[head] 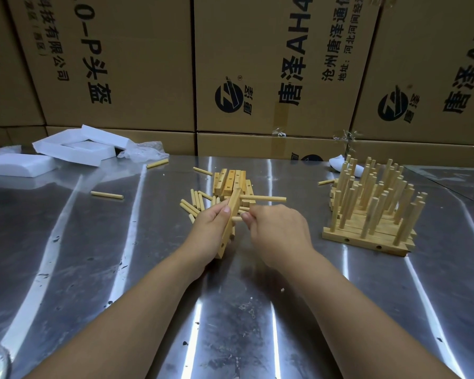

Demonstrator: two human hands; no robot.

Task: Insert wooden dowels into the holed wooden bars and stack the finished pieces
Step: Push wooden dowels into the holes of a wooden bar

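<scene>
Left hand [211, 231] around bar [234, 205], right hand [279, 231] on dowel [237, 219]

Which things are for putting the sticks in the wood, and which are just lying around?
For the job: bar in the left hand, dowel pinched by the right hand, loose dowels, spare bars, finished stack.
Just lying about: white foam, plastic bag, cardboard boxes.

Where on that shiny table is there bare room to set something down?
The widest bare patch of the table lies left of the left hand, nearer than the stray dowel and the foam pieces. Another lies between the right hand and the finished stack. It is crowded beyond the hands: loose dowels and bars.
</scene>
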